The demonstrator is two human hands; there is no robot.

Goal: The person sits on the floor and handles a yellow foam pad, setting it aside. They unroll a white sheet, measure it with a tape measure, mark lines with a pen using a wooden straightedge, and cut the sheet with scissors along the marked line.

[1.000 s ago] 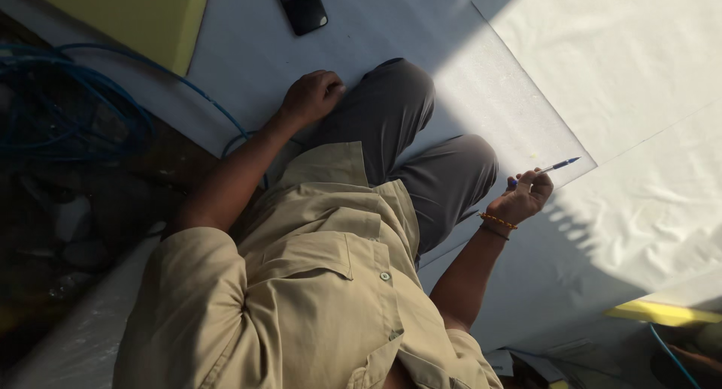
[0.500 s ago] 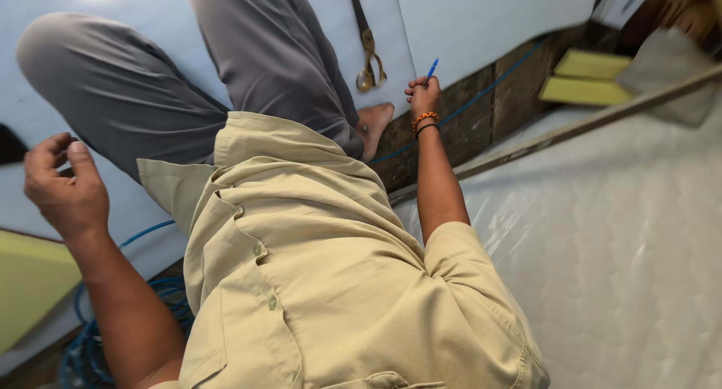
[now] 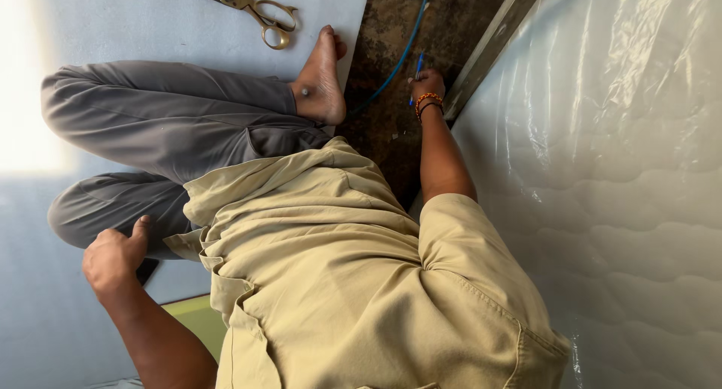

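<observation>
Blue pen [image 3: 418, 66] in right hand [image 3: 427, 84], scissors [image 3: 256, 9] nr foot

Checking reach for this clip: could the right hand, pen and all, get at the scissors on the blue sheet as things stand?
Probably, with a stretch. The right hand grips a blue pen on the dark floor; the scissors lie beyond the bare foot, which sits partly between them, so it would reach over it.

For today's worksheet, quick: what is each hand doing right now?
Left hand: loosely curled, holding nothing visible.
Right hand: closed on a blue pen.
</observation>
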